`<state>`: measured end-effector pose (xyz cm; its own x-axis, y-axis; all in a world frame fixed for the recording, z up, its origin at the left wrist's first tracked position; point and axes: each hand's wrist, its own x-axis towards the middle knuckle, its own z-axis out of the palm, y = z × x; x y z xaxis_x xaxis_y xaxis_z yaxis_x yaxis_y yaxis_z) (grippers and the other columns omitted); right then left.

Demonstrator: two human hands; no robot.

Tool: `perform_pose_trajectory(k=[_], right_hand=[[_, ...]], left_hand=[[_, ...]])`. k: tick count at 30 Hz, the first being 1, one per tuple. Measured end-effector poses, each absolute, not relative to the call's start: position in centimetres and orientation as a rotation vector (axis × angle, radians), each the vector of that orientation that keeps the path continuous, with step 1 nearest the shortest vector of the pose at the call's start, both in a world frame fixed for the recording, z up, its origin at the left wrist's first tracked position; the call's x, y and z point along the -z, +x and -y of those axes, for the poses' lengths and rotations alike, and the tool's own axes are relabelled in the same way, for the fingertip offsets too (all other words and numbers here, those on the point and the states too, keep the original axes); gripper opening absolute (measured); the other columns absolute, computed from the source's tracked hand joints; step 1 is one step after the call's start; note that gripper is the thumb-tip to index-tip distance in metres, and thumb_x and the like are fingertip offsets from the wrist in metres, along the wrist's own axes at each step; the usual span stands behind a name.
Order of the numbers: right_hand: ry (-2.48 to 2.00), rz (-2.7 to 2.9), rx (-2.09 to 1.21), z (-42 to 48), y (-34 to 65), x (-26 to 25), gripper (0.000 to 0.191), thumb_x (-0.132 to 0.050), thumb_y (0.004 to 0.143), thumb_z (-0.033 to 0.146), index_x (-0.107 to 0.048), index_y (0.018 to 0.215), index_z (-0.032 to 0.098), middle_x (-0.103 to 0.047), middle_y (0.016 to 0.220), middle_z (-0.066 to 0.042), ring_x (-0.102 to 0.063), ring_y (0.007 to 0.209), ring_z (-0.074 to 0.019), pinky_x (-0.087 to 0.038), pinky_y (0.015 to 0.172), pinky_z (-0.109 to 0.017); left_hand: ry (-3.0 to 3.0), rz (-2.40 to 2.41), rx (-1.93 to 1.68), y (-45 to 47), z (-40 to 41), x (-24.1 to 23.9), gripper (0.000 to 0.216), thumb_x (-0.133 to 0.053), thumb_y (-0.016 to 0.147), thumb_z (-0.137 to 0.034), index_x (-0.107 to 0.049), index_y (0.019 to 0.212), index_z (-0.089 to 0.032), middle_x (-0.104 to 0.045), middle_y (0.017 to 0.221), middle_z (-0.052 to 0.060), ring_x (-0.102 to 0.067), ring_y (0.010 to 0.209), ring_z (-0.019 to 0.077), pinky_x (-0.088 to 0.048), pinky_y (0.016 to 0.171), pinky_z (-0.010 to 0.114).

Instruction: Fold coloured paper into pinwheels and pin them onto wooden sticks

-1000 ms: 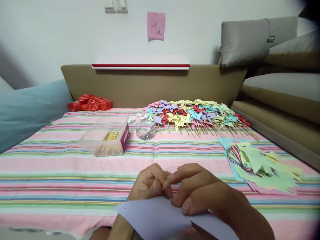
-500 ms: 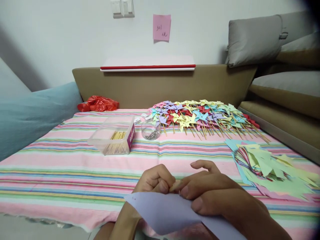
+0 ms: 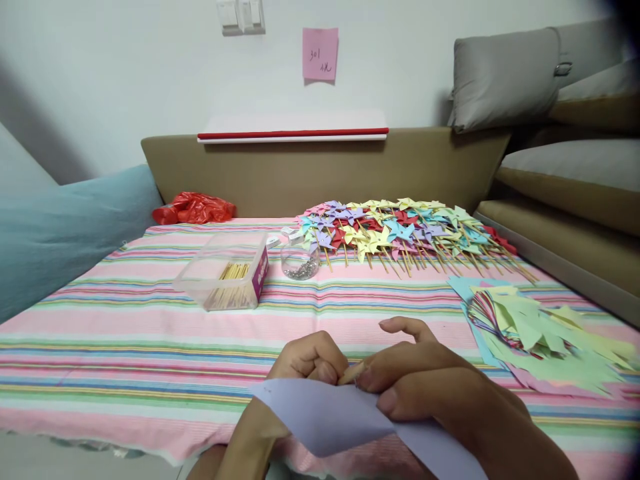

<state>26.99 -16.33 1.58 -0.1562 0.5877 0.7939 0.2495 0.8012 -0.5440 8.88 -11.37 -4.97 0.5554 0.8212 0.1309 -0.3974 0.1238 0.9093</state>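
Here, striped cloth [image 3: 150,320] spreads beneath and beyond the left hand [image 3: 311,359], white wall [image 3: 150,87] farther off; that hand, curled, grips a mostly hidden stick [image 3: 351,373]; right hand [image 3: 435,393] pinches lilac paper [image 3: 330,415] before the left wrist, its lower end cut off.

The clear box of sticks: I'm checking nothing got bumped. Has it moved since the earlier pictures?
No. The clear box keeps its place against the striped cloth and the round tub; the whole view shifted instead.
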Motion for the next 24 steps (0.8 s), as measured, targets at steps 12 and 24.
perform_pose_trajectory(k=[12,24], right_hand=[[-0.845,1.513,-0.642,14.9,27.1,0.2,0.012,-0.064,0.094,0.018,-0.064,0.1,0.028,-0.072,0.096,0.001,-0.07,0.093,-0.0153,-0.057,0.075,-0.023],[-0.926,1.126,-1.075,12.8,26.8,3.0,0.022,-0.078,0.086,0.037,-0.063,0.091,0.021,-0.064,0.08,0.001,-0.064,0.08,-0.0166,-0.054,0.073,-0.029]], left_hand=[[1.495,-0.678,-0.918,8.3,11.4,2.1,0.035,-0.055,0.097,-0.051,-0.062,0.086,-0.018,-0.051,0.054,-0.003,-0.041,0.045,0.0092,-0.032,0.047,0.023],[1.713,-0.843,-0.859,8.6,10.7,2.6,0.033,-0.045,0.102,-0.045,-0.056,0.084,-0.02,-0.05,0.061,-0.004,-0.045,0.053,0.011,-0.034,0.053,0.023]])
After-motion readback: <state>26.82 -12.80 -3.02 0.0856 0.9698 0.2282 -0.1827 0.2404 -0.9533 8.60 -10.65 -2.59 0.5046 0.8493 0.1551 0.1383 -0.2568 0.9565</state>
